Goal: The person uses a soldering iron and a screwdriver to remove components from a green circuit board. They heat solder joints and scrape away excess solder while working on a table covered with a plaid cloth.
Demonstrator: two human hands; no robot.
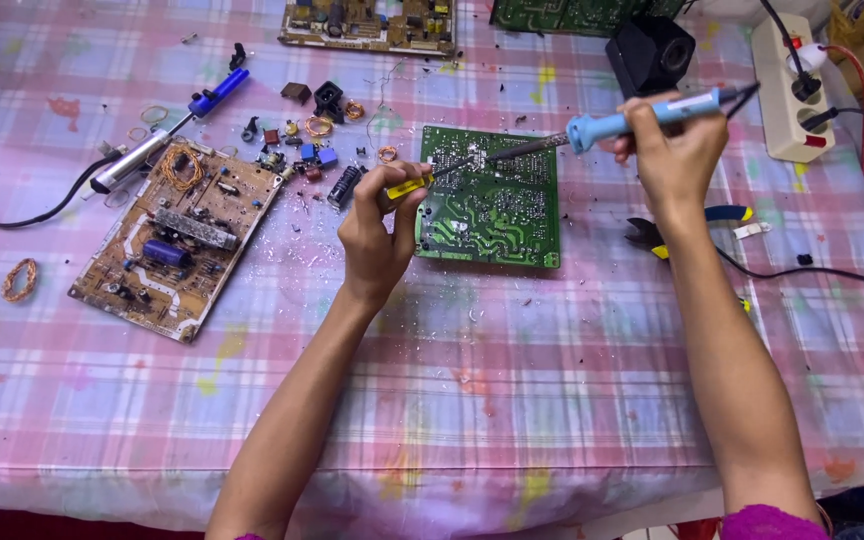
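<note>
A green circuit board (pixel 497 215) lies solder side up on the plaid tablecloth. My right hand (pixel 674 150) grips a blue-handled soldering iron (pixel 607 125), its metal tip resting on the board's upper part. My left hand (pixel 377 225) pinches a yellow-handled tool (pixel 407 186) whose thin point reaches onto the board near the iron's tip. Both tips meet close together over the board.
A brown circuit board (pixel 177 235) with parts lies at left, a blue desoldering pump (pixel 167 130) above it. Loose components and copper coils (pixel 317 125) are scattered between. A white power strip (pixel 790 90) sits far right, pliers (pixel 652 235) by my right forearm, more boards at top.
</note>
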